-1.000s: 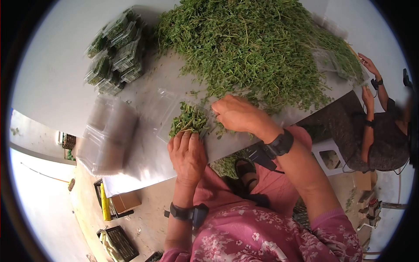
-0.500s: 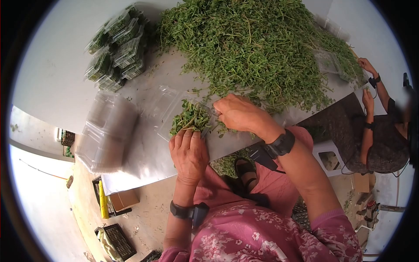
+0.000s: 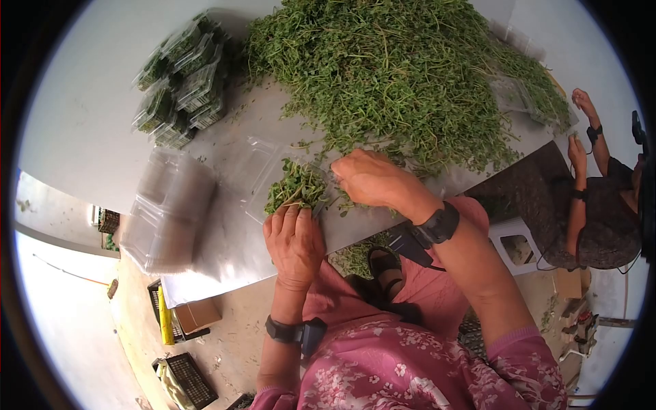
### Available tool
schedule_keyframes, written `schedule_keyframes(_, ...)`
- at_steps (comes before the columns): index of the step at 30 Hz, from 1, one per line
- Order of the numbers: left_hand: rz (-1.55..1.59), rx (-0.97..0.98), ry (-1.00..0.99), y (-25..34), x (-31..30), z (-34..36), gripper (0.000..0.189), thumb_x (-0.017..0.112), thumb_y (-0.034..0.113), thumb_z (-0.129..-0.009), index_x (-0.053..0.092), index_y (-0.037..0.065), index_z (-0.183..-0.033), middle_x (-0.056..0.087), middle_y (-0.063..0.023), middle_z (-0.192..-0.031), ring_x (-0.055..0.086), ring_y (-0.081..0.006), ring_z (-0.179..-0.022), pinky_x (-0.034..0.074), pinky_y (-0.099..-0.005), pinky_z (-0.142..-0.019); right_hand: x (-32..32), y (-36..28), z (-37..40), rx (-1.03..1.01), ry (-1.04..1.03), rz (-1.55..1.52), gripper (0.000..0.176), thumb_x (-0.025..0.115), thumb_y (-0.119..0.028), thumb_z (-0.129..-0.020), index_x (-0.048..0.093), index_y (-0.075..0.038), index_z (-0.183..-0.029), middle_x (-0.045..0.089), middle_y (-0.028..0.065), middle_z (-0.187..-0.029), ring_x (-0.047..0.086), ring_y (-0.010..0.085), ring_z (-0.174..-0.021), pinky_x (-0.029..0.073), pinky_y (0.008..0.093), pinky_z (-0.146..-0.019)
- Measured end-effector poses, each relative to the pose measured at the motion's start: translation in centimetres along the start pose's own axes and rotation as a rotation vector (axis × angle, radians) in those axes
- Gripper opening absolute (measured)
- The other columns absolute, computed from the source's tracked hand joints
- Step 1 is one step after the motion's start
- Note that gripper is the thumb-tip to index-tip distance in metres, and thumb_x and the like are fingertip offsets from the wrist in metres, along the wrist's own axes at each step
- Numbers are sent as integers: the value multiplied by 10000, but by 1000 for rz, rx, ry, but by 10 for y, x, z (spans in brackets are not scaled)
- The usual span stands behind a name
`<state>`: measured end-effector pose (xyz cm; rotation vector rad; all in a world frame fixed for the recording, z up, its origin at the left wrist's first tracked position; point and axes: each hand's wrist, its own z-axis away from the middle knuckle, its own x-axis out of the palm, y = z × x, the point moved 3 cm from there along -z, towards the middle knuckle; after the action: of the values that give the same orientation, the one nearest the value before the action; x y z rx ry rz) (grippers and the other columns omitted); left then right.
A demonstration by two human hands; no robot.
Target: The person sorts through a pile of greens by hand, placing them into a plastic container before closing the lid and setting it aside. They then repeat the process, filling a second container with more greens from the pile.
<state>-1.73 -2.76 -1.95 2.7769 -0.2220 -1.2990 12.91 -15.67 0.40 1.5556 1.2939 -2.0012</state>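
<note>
Firstly, well left of the left hand, nested clear containers (image 3: 160,229) stood on the table (image 3: 236,249), perhaps placed there for easy reach. Beyond them, farther from that hand, was a pile of filled boxes (image 3: 198,85), seemingly set aside. Next came an open clear container (image 3: 261,174), its lid side spread leftward, with a bunch of greens (image 3: 294,184) in it, at the left hand's fingertips. The left hand (image 3: 295,242) lay over the bunch's near edge, fingers side by side, apparently steadying it; the thumb was hidden, so I cannot tell whether it was clamped. Just right of the bunch, the right hand (image 3: 365,176) had fingers curled inward; I cannot tell whether they pinched anything. Beyond it spread a heap of loose greens (image 3: 389,75), likely kept close for reaching. Farthest right, another person's hands (image 3: 578,154) showed past the heap's edge.
</note>
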Motion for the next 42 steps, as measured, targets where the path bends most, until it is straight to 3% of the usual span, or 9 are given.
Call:
schedule_keyframes(14, 9, -8, 4, -1, 0, 0, 220, 670, 65, -831, 656, 4, -1042, 674, -160, -1045, 620, -354, -1036, 441, -465, -928, -5, -6, 1, 50, -53, 0, 166, 577, -139, -930, 636, -9, -1016, 649, 249, -1065, 625, 436, -1035, 519, 504, -855)
schedule_keyframes(42, 9, -9, -1, -1, 1, 0, 221, 676, 63, -823, 648, 9, -1035, 671, -160, -1049, 614, -356, -1035, 436, -466, -928, -2, -3, 0, 6, 2, 0, 145, 599, -115, -914, 648, 12, -966, 681, 239, -978, 653, 427, -982, 535, 498, -830)
